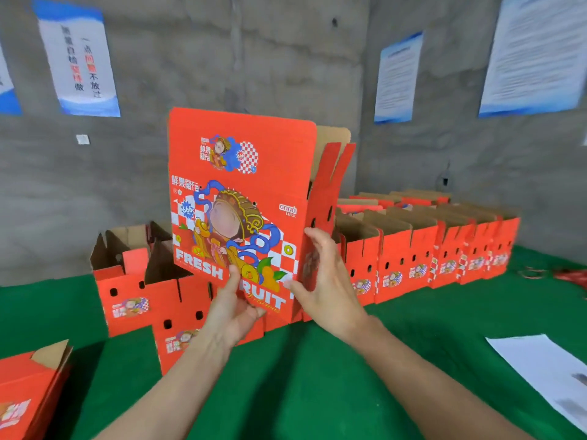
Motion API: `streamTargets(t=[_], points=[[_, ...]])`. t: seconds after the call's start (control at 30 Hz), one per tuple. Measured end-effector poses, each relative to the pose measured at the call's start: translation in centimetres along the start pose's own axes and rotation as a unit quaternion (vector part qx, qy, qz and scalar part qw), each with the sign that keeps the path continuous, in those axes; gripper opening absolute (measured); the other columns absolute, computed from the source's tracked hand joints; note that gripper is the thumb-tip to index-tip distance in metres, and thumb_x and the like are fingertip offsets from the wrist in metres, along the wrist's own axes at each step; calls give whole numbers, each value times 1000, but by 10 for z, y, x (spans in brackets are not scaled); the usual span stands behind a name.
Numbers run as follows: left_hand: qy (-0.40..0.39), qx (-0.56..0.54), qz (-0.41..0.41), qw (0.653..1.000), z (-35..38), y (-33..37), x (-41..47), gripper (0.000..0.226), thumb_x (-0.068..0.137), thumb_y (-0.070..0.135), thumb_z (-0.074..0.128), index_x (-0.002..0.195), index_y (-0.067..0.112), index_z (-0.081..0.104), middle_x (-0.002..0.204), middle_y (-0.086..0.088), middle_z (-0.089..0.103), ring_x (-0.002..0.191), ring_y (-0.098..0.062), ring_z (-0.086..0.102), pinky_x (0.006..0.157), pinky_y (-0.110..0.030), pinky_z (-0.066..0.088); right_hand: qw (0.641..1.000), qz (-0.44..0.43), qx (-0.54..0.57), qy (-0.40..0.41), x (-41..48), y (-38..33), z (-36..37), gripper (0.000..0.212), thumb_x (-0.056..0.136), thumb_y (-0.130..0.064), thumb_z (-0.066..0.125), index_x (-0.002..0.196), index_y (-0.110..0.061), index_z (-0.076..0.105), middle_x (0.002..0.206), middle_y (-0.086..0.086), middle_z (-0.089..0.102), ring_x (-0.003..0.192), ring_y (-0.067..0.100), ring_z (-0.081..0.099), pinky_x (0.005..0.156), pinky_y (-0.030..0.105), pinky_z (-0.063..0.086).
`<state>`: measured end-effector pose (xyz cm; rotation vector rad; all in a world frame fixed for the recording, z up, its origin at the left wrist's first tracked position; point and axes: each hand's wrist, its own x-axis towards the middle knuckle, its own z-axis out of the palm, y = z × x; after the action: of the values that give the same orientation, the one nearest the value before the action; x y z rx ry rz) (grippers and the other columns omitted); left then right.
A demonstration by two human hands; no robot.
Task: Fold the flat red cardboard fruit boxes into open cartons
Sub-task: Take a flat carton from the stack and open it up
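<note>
A: Green desk (317, 392), grey wall. Red box (241, 173) loc?
B: Upright betw. both hands. L hand (232, 309) pinches its lower edge. R hand (320, 274) spread flat on its right corner. Folded cartons (413, 265) behind R hand.

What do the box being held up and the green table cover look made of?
The held box: cardboard, probably corrugated; smooth red printed outside, bare brown inside on the rear flap. The table cover: matte green, felt or similar cloth by its look; weave too blurred to tell.
</note>
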<state>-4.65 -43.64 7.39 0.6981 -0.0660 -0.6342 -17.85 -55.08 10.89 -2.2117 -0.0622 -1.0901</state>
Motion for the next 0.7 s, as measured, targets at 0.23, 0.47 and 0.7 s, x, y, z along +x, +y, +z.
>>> streamTargets(t=[0.23, 0.47, 0.7], points=[[9, 110, 6, 994, 40, -18, 67, 39, 93, 43, 49, 116, 12, 58, 108, -11, 69, 96, -24, 66, 62, -45, 57, 990, -2, -140, -13, 43, 55, -26, 78, 80, -23, 75, 144, -30, 32, 147, 0, 33, 139, 23, 23, 117, 36, 19], [-5, 359, 57, 931, 77, -37, 153, 20, 98, 30, 50, 112, 17, 57, 103, -5, 68, 91, -20, 62, 78, -37, 49, 981, 0, -193, 10, 113, 131, -44, 78, 75, -21, 78, 139, -33, 35, 139, -3, 35, 127, 25, 24, 108, 33, 24], [-80, 606, 144, 778, 116, -43, 270, 48, 102, 32, 37, 149, 26, 26, 149, 4, 37, 141, -15, 28, 109, -26, 23, 974, 1, -221, 51, 193, 237, -57, 76, 75, -15, 78, 138, -30, 36, 133, -1, 37, 121, 26, 27, 106, 37, 30]])
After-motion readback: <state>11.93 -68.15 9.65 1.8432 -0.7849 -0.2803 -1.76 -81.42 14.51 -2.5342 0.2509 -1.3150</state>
